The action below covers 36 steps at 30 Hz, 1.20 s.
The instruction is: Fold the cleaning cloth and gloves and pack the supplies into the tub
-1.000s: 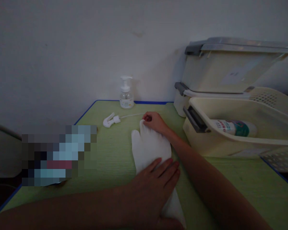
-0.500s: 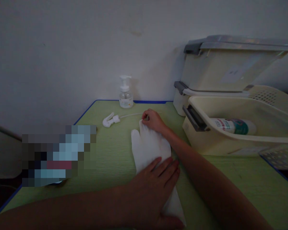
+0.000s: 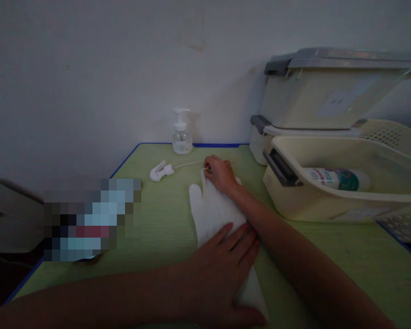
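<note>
A white glove [image 3: 212, 205] lies flat on the table, its fingers pointing away from me. My left hand [image 3: 222, 269] rests palm down across the lower part of it, fingers stretched out and slightly spread. At the far end, my right hand [image 3: 221, 172] has its fingertips pinched at the tip of one glove finger and covers part of the other fingers. Left of that hand is a white spray head [image 3: 161, 171] with a thin tube [image 3: 188, 163] that runs toward my right fingers. Whether the tube touches them I cannot tell.
A clear pump bottle [image 3: 182, 137] stands near the wall. On the right are a cream basket [image 3: 294, 205] holding a white-and-green bottle [image 3: 342, 179] and a lidded storage box [image 3: 308, 100]. A blurred-out object [image 3: 102, 214] lies on the left of the green table [image 3: 157, 228].
The camera view has shifted slightly, so things appear a little farther right. My right hand has turned a bit over the glove, and the pinched glove finger looks narrower. My left hand stays on the glove.
</note>
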Each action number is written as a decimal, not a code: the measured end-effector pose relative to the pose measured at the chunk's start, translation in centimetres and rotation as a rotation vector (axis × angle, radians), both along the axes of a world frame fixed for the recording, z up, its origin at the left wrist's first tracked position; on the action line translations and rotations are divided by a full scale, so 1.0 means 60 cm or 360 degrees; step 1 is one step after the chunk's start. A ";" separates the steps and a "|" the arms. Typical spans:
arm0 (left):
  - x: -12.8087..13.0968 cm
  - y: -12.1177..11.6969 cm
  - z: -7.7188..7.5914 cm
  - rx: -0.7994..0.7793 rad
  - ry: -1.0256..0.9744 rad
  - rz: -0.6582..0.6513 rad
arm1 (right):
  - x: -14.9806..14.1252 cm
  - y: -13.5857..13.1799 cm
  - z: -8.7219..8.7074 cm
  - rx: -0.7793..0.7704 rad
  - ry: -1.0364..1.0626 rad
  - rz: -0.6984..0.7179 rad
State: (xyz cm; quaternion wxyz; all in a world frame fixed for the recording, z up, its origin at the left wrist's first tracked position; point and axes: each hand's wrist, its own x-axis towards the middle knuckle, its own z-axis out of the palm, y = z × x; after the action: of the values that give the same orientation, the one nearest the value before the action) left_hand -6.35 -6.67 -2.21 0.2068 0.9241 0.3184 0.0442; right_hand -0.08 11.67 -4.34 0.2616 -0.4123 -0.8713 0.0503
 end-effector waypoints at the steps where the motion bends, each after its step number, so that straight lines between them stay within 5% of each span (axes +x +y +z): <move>1: 0.000 0.000 0.000 0.0009 -0.0003 -0.0005 | 0.000 0.000 0.000 0.0002 -0.0001 0.0017; 36: 0.000 0.000 0.000 0.0007 0.0018 -0.0012 | 0.004 0.017 -0.002 -0.0224 0.0259 0.0064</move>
State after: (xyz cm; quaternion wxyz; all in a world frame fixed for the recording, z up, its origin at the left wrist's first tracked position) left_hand -6.37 -6.66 -2.18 0.2032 0.9259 0.3160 0.0389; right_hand 0.17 12.69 -4.45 0.3007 -0.4065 -0.8496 0.1500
